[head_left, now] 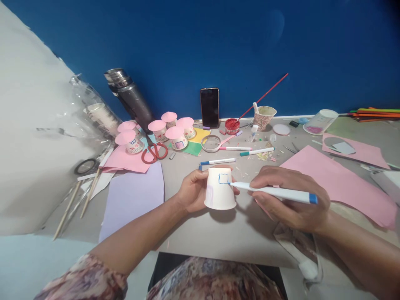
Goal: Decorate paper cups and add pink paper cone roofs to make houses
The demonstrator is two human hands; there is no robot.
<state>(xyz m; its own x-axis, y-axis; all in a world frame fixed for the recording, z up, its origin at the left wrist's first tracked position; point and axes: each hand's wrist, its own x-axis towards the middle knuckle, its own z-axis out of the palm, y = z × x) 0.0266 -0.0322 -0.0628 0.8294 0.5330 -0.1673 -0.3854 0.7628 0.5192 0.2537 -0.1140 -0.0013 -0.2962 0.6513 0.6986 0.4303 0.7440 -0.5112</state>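
My left hand [194, 192] is wrapped round a white paper cup [218, 196], which is upside down with its wide rim toward me. A blue square outline is drawn on the cup's side, and a faint purple arch shows to its left. In my right hand [292, 200] is a white felt-tip marker [278, 193] with a blue end. Its tip touches the right edge of the blue square. Just behind the cup lies another marker with a blue cap [217, 161].
Several decorated cups with pink paper roofs [175, 132] stand at back left, beside red-handled scissors [154, 153] and a dark flask [131, 98]. A phone [209, 107] leans on the blue wall. Pink paper [337, 179] lies right, lilac paper [133, 200] left. A red paint jar [232, 126] stands behind.
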